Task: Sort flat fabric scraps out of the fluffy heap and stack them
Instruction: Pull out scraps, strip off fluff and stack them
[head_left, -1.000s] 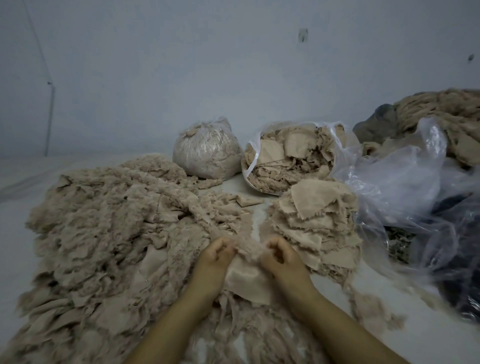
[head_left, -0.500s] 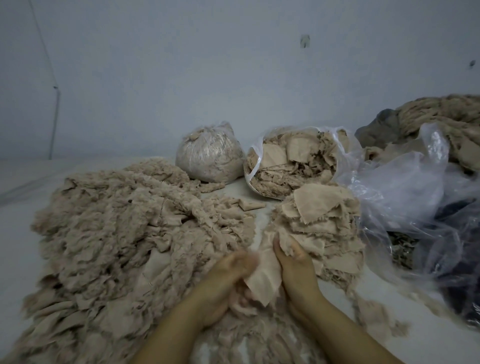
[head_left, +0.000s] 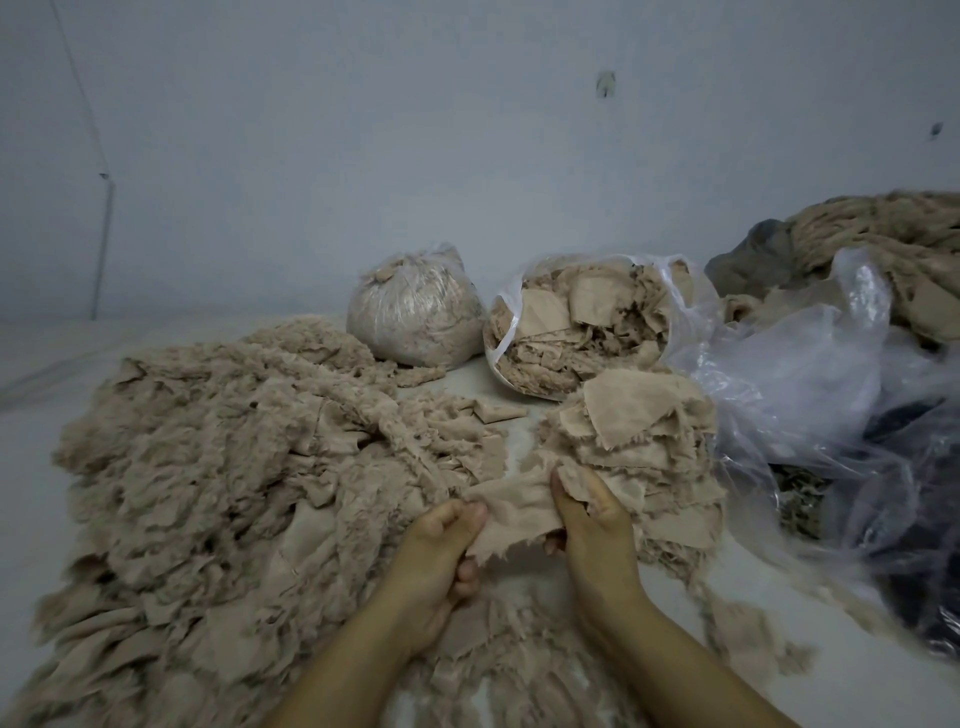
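**Beige scrap held between both hands, beside the stack**

Head view, looking forward and down:

- Left hand (head_left: 441, 540) at lower centre, fingers curled and pinching the left edge of a flat beige scrap (head_left: 511, 512); thumb and fingertips clamped on the cloth.
- Right hand (head_left: 592, 514) just beside it, thumb on top and fingers curled under, gripping the right edge of the same scrap — cloth stretched between the two hands, lifted slightly off the surface.
- Scrap held between the fluffy heap (head_left: 218, 467) on the left and the stack of flat scraps (head_left: 639, 431) on the right, its right end touching or overlapping the stack's near edge; cannot tell which.
- Heap broad and shaggy, spread across the left half of the white surface (head_left: 519, 384), reaching down to the forearms at the bottom edge.
- Stack made of many flat beige pieces laid one on another, edges frayed, one large piece on top.
- One small loose scrap (head_left: 496, 413) lying flat between heap and stack.
- Behind — a tied clear bag of fluff (head_left: 415, 317), and just right of it an open bag of scraps (head_left: 582, 332), tilted toward the camera.
- Far right: crumpled clear plastic sheeting (head_left: 810, 395) over dark material, and a further beige pile (head_left: 893, 244) against the pale wall (head_left: 363, 130).
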